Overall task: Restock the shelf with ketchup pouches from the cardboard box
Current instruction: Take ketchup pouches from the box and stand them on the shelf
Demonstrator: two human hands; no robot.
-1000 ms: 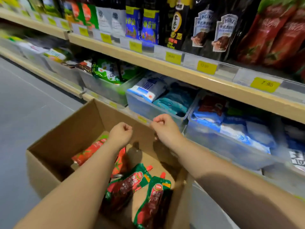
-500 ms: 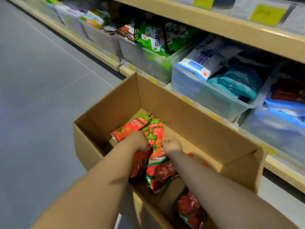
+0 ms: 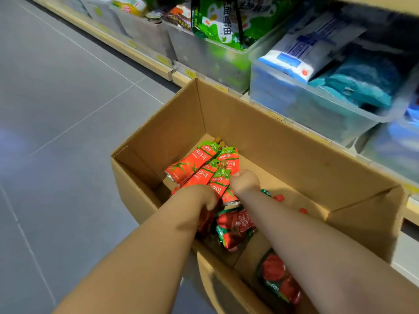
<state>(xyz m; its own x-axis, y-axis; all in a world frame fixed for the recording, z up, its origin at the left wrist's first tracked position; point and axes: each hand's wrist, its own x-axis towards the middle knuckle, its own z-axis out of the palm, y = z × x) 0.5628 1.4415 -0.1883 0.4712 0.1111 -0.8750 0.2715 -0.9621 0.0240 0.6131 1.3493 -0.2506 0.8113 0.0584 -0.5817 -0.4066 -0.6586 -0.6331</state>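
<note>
The orange-red ketchup pouches (image 3: 199,159), green-topped with Chinese print, lie bunched in the cardboard box (image 3: 260,132), toward its 11 o'clock corner. The right grip (image 3: 244,181) curls round one pouch's edge. The left grip (image 3: 201,198) curls down among them, and I cannot tell what it holds. At 6 o'clock a darker pouch (image 3: 235,225) reads "TOMATO KETCHUP". Clear shelf bins (image 3: 306,109) stand at 1 o'clock.

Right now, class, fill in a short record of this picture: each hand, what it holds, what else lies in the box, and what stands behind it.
left hand: in the cardboard box, grips the bunch of orange-red ketchup pouches
right hand: grips the same bunch from its right side
also in box: darker red pouches lying on the bottom
behind box: clear bins of packets on the low shelf
</note>
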